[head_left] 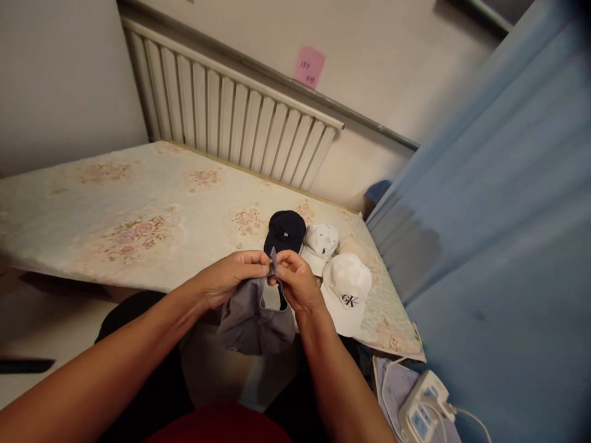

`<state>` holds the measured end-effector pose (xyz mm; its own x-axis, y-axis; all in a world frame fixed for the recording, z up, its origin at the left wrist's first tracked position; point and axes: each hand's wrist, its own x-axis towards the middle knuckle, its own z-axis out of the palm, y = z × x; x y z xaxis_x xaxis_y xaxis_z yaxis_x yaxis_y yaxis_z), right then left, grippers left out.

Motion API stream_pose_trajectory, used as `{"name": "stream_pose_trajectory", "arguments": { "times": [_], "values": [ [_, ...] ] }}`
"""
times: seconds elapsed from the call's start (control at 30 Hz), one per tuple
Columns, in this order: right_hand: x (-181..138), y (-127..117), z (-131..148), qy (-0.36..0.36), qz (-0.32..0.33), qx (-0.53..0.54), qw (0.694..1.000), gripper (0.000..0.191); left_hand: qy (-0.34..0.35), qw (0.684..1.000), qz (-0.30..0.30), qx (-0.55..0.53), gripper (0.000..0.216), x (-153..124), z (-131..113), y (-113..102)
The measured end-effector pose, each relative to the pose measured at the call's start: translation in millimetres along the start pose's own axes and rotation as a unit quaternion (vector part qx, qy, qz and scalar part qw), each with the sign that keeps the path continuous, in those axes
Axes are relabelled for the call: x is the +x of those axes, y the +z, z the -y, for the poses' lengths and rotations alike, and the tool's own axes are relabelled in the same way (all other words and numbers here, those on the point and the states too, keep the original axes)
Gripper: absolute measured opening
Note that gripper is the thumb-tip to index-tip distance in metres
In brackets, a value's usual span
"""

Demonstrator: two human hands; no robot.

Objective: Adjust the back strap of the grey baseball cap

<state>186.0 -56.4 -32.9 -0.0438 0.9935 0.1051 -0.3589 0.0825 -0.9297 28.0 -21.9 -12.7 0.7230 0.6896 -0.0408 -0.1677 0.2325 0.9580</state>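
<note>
Between both hands, above my lap, hangs a grey baseball cap [256, 323] with its back opening turned up. My left hand [233, 277] pinches the cap's back strap from the left. From the other side my right hand [298, 277] grips the same strap, whose loose end sticks up between the fingers. Just beyond the hands, a dark navy cap [285, 231] lies on the bed. Beside it are a white cap with a small dark logo [322, 240] and a larger white cap with black letters [348, 283]. A beige cap-like thing [351, 245] is partly hidden behind them.
The caps lie on a floral-covered bed [203, 203]. A radiator [231, 104] runs along the wall, below a pink note [309, 66]. A blue curtain [498, 234] hangs at the right. A white power strip with cords [427, 406] sits on a small surface at the lower right.
</note>
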Motion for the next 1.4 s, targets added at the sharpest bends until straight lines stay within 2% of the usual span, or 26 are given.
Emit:
{"name": "stream_pose_trajectory", "arguments": {
  "times": [0.2, 0.3, 0.37, 0.47, 0.53, 0.67, 0.77, 0.9, 1.03, 1.17, 1.4],
  "values": [
    [23, -4, 33, -0.131, -0.023, -0.115, 0.984, 0.012, 0.064, 0.994, -0.036, 0.079, 0.014, 19, -35, 3],
    [22, -2, 49, -0.184, -0.004, -0.178, 0.967, 0.005, 0.081, 0.988, -0.036, 0.125, 0.014, 19, -49, 7],
    [20, -2, 53, -0.223, -0.001, -0.227, 0.948, 0.005, 0.076, 0.984, -0.044, 0.156, 0.015, 19, -50, 7],
    [16, -6, 44, -0.252, -0.012, -0.331, 0.909, 0.010, 0.063, 0.972, -0.073, 0.213, 0.016, 23, -33, 0],
    [13, -11, 29, -0.238, -0.023, -0.390, 0.889, 0.013, 0.055, 0.968, -0.092, 0.228, 0.015, 27, -11, -6],
    [4, -18, 2, -0.190, -0.023, -0.441, 0.877, 0.021, 0.034, 0.973, -0.098, 0.205, 0.012, 32, 31, -11],
    [-4, -20, -3, -0.158, -0.017, -0.443, 0.882, 0.022, 0.014, 0.975, -0.097, 0.197, 0.010, 33, 46, -8],
    [-11, -22, 1, -0.109, -0.009, -0.423, 0.899, 0.018, 0.009, 0.983, -0.089, 0.161, 0.013, 33, 51, -2],
    [-14, -28, -2, -0.020, -0.006, -0.325, 0.946, 0.006, -0.003, 0.993, -0.057, 0.105, 0.021, 32, 54, 0],
    [-14, -36, -7, 0.029, 0.012, -0.216, 0.976, 0.019, -0.003, 0.998, 0.000, 0.058, 0.021, 29, 53, 0],
    [-16, -39, -10, 0.055, -0.010, -0.168, 0.984, 0.023, -0.029, 0.999, 0.033, 0.025, 0.019, 25, 50, 0]
  ]
}}
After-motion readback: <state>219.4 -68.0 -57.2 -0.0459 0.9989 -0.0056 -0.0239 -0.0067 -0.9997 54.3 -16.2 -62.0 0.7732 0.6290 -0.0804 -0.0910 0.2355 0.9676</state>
